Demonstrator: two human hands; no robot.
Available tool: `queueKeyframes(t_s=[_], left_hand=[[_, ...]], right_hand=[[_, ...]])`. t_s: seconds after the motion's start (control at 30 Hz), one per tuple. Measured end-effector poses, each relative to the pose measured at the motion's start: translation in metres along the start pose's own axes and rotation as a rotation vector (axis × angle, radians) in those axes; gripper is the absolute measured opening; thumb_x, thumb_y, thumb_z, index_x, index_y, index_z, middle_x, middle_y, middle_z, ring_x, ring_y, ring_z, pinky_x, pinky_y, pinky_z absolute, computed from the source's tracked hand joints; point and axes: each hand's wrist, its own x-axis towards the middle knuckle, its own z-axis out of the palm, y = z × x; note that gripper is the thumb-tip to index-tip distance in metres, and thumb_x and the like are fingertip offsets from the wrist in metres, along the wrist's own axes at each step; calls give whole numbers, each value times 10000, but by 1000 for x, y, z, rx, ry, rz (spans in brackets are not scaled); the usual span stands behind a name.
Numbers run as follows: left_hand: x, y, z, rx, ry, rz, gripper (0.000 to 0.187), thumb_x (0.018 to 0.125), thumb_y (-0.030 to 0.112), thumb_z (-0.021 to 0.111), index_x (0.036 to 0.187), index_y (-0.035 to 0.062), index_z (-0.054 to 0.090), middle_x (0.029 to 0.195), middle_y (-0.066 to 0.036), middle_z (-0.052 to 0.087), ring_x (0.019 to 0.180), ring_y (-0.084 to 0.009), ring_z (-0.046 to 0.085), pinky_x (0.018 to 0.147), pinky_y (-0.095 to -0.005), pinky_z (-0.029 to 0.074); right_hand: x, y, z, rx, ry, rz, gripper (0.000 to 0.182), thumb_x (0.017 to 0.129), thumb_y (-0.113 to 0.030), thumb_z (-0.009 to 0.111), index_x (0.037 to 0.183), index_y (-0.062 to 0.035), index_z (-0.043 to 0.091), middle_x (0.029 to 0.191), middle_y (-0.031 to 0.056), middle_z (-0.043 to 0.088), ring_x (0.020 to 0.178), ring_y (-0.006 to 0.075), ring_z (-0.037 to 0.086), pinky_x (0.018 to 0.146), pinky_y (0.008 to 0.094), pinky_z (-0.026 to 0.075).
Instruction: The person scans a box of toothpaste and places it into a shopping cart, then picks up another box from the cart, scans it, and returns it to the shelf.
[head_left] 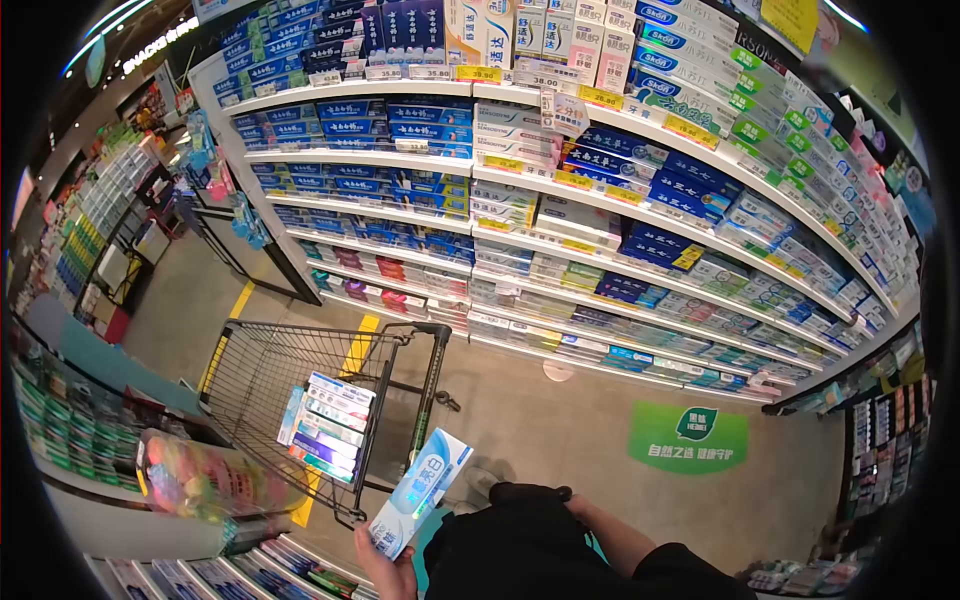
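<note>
My left hand [385, 568], low in the view, is closed on the lower end of a white and blue toothpaste box [424, 490], which tilts up to the right. Just beyond it stands a black wire shopping cart [265, 345]. Inside the cart lies a stack of several toothpaste boxes [335, 425], with a light blue box [291, 416] leaning at its left side. My right forearm [618, 533] reaches in front of my black clothing [520, 545]; the fingers of that hand are hidden against it.
Tall white shelves [360, 160] packed with toothpaste boxes curve along the far side. A green sticker [690, 437] is on the floor at right. A net of colourful balls [205, 472] hangs beside the cart at left. More stocked shelving [210, 578] runs along the bottom left.
</note>
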Motion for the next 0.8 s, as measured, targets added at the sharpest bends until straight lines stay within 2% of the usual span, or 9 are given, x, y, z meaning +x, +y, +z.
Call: queueKeyframes(t_s=[0.07, 0.1, 0.17, 0.27, 0.47, 0.57, 0.67, 0.77, 0.8], left_hand=[[1, -1, 7, -26, 8, -34, 330, 942, 438, 389, 1021, 137, 499, 883, 4, 607, 770, -136, 593, 489, -272, 405], [-23, -15, -13, -36, 16, -104, 321, 944, 429, 387, 1015, 137, 499, 873, 2, 605, 751, -136, 593, 480, -268, 408], [-21, -12, -21, 9, 8, -100, 303, 948, 411, 382, 1002, 136, 500, 854, -2, 602, 712, -137, 594, 464, -260, 413], [-21, -14, -29, -1, -76, -117, 264, 955, 324, 369, 1021, 84, 460, 881, -76, 568, 683, -167, 625, 400, -252, 506], [-32, -29, -25, 104, -183, -116, 289, 964, 334, 370, 1007, 60, 450, 868, -87, 556, 670, -170, 624, 401, -254, 509], [-39, -22, -7, 149, -252, -93, 271, 969, 321, 411, 1029, 58, 438, 856, -90, 565, 693, -173, 621, 428, -282, 478], [-50, -16, 4, 197, -335, -39, 251, 970, 300, 406, 1035, 60, 438, 868, -97, 571, 700, -194, 623, 451, -299, 494], [-55, -25, 13, 204, -371, 8, 244, 965, 296, 413, 1042, 67, 442, 868, -93, 565, 689, -200, 615, 447, -309, 496], [-58, -28, 16, 214, -359, 13, 249, 961, 303, 419, 1039, 68, 445, 864, -90, 564, 685, -195, 613, 442, -307, 494]], right_hand=[[4, 3, 2, 29, 20, -42, 615, 707, -526, 641, 1054, -19, 630, 1023, 200, 643, 961, 275, 624, 796, 374, 481], [-21, 55, -1, 25, 58, -9, 609, 703, -517, 648, 1042, -11, 634, 1013, 196, 647, 947, 278, 627, 785, 376, 482], [-5, 82, 22, 90, 65, -64, 597, 696, -499, 660, 1018, 4, 641, 992, 188, 654, 920, 283, 633, 764, 380, 485], [-7, 114, 39, 53, 134, 21, 577, 701, -477, 661, 983, 25, 648, 944, 177, 665, 901, 297, 633, 749, 379, 484], [-72, 142, 52, 166, 215, 95, 600, 707, -483, 654, 954, 64, 630, 872, 202, 658, 870, 287, 638, 729, 390, 486], [-1, 228, 71, -336, 88, -208, 608, 731, -478, 660, 900, 103, 604, 857, 225, 648, 876, 245, 641, 695, 396, 481], [-34, 221, 83, 446, 218, 73, 489, 756, -383, 628, 894, 86, 622, 863, 200, 661, 851, 201, 636, 662, 371, 478], [-51, 219, 79, 521, 250, 178, 439, 759, -321, 582, 947, 73, 626, 946, 224, 650, 922, 283, 644, 735, 388, 492], [-46, 221, 78, 379, 244, 204, 441, 753, -316, 574, 964, 68, 625, 976, 232, 640, 957, 308, 626, 766, 391, 489]])
